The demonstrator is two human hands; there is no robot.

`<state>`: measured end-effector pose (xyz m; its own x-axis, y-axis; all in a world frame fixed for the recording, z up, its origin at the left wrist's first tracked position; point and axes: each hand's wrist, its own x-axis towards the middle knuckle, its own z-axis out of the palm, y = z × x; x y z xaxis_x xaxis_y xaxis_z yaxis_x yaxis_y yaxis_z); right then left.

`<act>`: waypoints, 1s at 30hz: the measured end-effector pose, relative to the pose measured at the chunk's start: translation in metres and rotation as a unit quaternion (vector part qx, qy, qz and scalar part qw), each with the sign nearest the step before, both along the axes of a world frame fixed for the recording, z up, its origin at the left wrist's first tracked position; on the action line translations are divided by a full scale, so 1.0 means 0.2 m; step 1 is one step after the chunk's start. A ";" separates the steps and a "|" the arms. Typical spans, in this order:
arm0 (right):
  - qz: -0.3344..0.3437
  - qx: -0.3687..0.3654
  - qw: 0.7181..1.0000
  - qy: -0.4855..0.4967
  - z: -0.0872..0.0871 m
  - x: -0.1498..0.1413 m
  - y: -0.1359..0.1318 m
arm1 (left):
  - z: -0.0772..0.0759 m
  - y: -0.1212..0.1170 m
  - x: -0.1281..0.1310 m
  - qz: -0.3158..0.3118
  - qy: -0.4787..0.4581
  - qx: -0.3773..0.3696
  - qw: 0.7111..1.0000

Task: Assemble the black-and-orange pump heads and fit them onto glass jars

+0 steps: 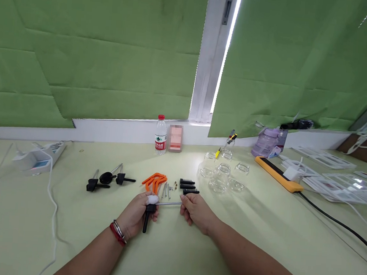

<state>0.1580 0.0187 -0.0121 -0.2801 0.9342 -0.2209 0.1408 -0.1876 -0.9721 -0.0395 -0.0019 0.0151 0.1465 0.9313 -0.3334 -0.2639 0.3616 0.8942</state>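
My left hand, its thumb tip wrapped in white, is closed around the black head of a crank piece with a thin metal rod. The crank's black arm points down toward me, and the rod runs level to the right. At the rod's far end, my right hand pinches it between thumb and fingers. Just beyond my hands lie orange handles, several metal screws, small brown bits and black ribbed parts. Similar black crank pieces rest to the left.
Clear glass jars stand at the back right, with screwdrivers in one. A water bottle is by the wall. An orange power strip, a purple jug and white frames lie right; white cable crosses left.
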 end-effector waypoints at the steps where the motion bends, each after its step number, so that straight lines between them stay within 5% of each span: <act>1: 0.000 -0.001 1.000 -0.001 0.01 0.00 0.00 | 0.00 0.00 0.00 0.000 0.000 0.000 1.000; 14: 0.038 -0.036 0.991 0.122 0.00 0.05 0.01 | -0.01 0.01 -0.01 0.005 -0.002 0.004 1.000; 30: 0.050 -0.006 0.996 0.073 -0.01 0.04 0.00 | 0.01 0.00 0.00 0.012 -0.007 -0.008 1.000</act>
<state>0.1655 0.0197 -0.0140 -0.4022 0.8973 -0.1820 0.0175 -0.1912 -0.9814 -0.0394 -0.0014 0.0165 0.1295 0.9291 -0.3464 -0.2858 0.3695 0.8842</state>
